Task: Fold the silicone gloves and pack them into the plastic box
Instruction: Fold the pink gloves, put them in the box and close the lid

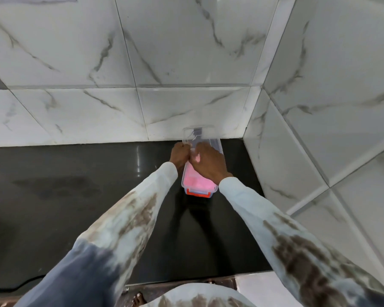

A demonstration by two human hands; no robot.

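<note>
A clear plastic box with an orange-red clip on its near end stands on the black countertop close to the back wall. Pink silicone gloves lie folded inside it. My right hand rests over the box's top, its fingers curled on the pink gloves near the far end. My left hand is closed on the box's left rim. A clear lid leans against the wall tile just behind the box.
The black countertop stretches left, with a dull smear on it. White marble-look tiled walls rise at the back and right, forming a corner beside the box. The counter's front edge runs near my body; bare toes show below it.
</note>
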